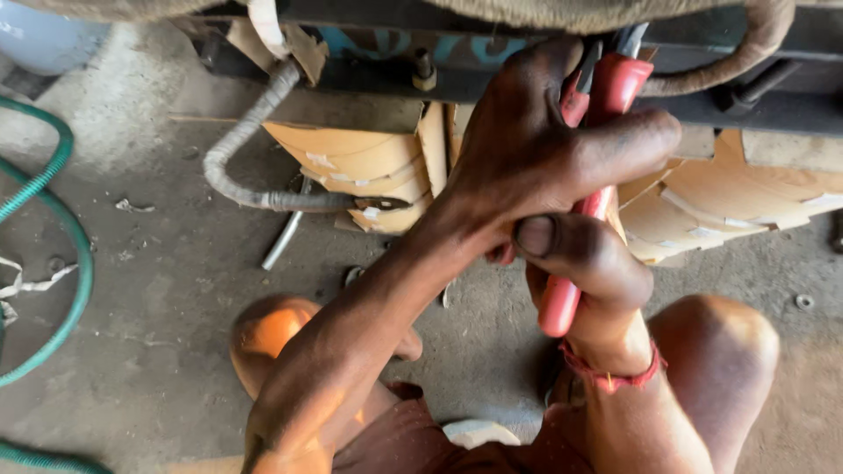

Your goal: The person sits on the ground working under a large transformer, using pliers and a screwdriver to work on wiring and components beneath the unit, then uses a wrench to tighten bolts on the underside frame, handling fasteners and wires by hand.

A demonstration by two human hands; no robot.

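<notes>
Red-handled pliers (590, 167) stand in the upper right of the frame, their nose up against the dark metal bar (527, 83) at the top edge. The left hand (536, 149) is wrapped tight around the upper handles. The right hand (584, 263) closes on the lower handles, just under it. What the nose bites is hidden. I think the squeeze should be even, with both wrists in line, so the tool does not slip off.

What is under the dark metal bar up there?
Under the dark metal bar sit folded cardboard pieces and a wrapped hose. The left hand hides where the red-handled pliers bite.
</notes>
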